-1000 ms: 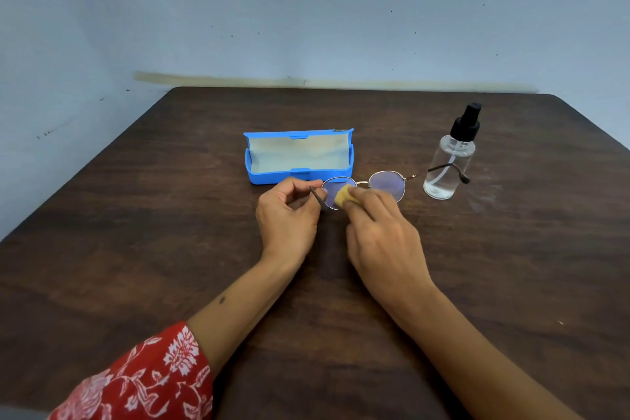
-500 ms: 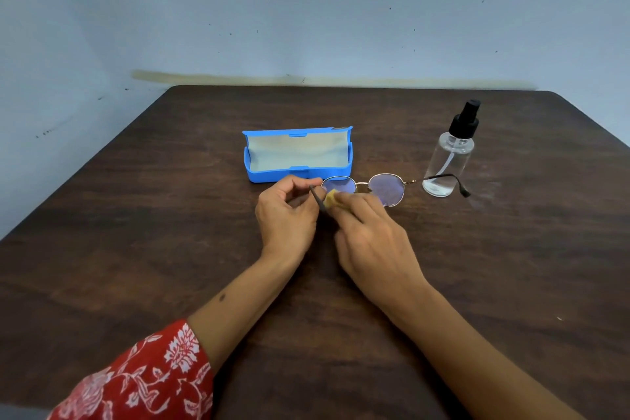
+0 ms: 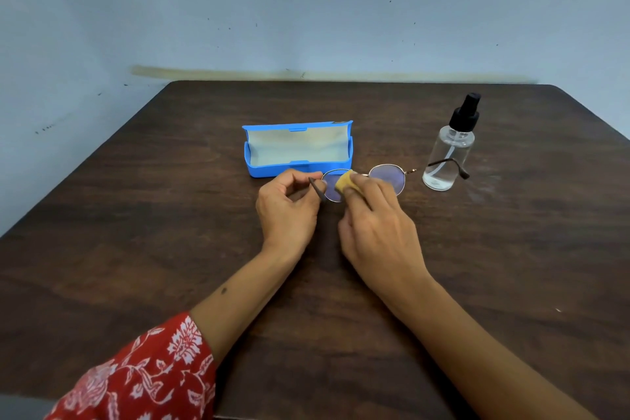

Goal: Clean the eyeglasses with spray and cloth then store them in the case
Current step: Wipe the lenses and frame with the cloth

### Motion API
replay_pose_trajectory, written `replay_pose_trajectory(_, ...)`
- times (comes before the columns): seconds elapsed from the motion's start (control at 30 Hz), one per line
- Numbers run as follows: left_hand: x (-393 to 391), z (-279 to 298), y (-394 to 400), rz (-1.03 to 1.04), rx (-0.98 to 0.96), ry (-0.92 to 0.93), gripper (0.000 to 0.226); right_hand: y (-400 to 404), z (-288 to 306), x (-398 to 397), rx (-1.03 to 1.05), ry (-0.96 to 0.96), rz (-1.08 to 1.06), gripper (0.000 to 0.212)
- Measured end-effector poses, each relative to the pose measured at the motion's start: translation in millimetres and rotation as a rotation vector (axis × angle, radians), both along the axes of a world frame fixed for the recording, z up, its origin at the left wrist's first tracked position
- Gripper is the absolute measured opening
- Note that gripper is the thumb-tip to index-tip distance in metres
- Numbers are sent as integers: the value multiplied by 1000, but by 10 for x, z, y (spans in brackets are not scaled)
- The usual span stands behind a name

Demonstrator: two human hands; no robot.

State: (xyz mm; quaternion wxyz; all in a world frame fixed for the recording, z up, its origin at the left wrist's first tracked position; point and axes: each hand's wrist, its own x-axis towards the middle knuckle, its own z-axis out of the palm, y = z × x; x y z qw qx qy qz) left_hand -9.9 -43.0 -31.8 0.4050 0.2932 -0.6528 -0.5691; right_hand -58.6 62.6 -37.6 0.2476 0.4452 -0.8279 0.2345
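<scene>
Matt dark wood table (image 3: 136, 249), smooth blue plastic case (image 3: 272, 170), thin metal-framed eyeglasses (image 3: 388, 177), clear glossy spray bottle (image 3: 446, 160).

No readable txt, labels or nos. on the case (image 3: 272, 170), spray bottle (image 3: 446, 160) or elsewhere.

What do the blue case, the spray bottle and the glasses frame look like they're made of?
The blue case looks like moulded plastic, matte, with a pale soft-looking lining. The spray bottle seems to be clear plastic or glass, since its tube shows through, under a black pump top. The glasses frame looks like thin metal wire with a gold-toned sheen.
</scene>
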Motion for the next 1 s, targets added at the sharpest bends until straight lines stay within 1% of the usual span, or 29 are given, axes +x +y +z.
replay_pose_trajectory(0.07, 3, 7, 6, -1, -3, 2, 5, -1, -4, 3, 8, 3, 11, 39)
replay_pose_trajectory(0.17, 12, 23, 22, -3, -23, 6, 6, 7, -3, 35, 13, 13, 91, 40)
replay_pose_trajectory(0.33, 0, 5, -5, 3, -13, 0, 6, 14, 3, -3, 2, -6, 9, 35)
replay_pose_trajectory(0.5, 8, 32, 16, -3, -50, 8, 7, 2, 9, 41, 8, 7, 137, 40)
replay_pose_trajectory(0.67, -18, -4, -17, 3, -3, 6, 7, 15, 15, -6, -13, -20, 19, 34)
replay_pose_trajectory(0.73, -12, -2, -9, 3, -7, 6, 7, 14, 11, -1, -9, -20, 26, 36)
replay_pose_trajectory(0.87, 4, 15, 4, 2, -44, 17, 8, 3, 17, 35, 13, 5, 118, 39)
replay_pose_trajectory(1.0, -2, -8, -8, 0, -27, 17, 9, 3, 15, 1, 14, -37, 22, 37)
